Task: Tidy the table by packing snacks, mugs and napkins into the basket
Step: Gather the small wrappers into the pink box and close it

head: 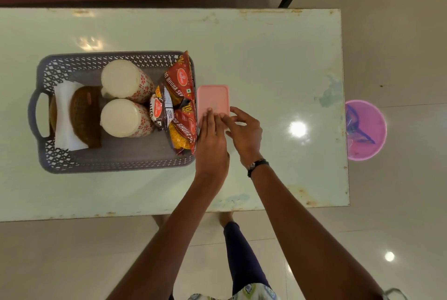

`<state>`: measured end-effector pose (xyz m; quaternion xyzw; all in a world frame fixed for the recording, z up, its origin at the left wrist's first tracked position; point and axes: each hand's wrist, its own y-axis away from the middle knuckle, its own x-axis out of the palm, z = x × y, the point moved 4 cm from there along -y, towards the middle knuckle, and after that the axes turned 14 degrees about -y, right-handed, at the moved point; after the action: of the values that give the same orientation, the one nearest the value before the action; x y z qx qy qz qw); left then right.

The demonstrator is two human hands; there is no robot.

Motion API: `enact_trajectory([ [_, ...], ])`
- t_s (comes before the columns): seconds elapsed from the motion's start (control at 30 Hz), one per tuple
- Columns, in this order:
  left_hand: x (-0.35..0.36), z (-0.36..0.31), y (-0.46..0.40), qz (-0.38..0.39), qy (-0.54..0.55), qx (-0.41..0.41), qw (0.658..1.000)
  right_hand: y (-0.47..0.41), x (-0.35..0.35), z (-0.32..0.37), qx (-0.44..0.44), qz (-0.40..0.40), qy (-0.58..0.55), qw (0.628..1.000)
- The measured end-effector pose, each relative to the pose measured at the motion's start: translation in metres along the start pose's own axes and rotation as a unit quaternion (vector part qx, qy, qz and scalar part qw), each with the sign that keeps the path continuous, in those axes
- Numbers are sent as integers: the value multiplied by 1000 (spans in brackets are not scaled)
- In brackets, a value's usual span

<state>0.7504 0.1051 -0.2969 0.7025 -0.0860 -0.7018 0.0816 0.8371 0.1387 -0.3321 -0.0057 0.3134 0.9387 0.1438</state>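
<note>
Hands: left hand is pressing flat fingers on the pink box; right hand is pinching its near edge.
Box: lying on the table, touching the basket.
Packed: mugs, napkins, snack packets are sitting inside.
Left: seemingly only this box.

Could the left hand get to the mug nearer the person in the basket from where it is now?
Probably yes. The left hand rests on the pink box just outside the basket. The nearer mug stands uncovered, but the snack packets stand between, so the hand would likely reach over them.
</note>
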Motion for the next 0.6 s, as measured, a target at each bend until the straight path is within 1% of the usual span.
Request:
enact_trajectory([
  [0.13,-1,-1,-2,16,-53,5,998,-3,1,3,1,20,29,999],
  [0.23,0,-3,-1,31,-42,30,998,0,0,10,-6,34,56,998],
  [0.3,-6,-1,2,19,-21,52,998,7,-1,14,-6,22,67,997],
  [0.33,-13,1,5,0,-12,61,998,13,-2,17,-8,6,64,998],
  [0.43,-33,16,16,-31,45,85,995,39,0,30,-57,-36,57,996],
  [0.53,-56,47,26,-58,73,74,993,67,10,53,-104,-42,71,991],
  [0.6,-78,72,28,-73,67,92,991,88,21,70,-135,-35,70,988],
])
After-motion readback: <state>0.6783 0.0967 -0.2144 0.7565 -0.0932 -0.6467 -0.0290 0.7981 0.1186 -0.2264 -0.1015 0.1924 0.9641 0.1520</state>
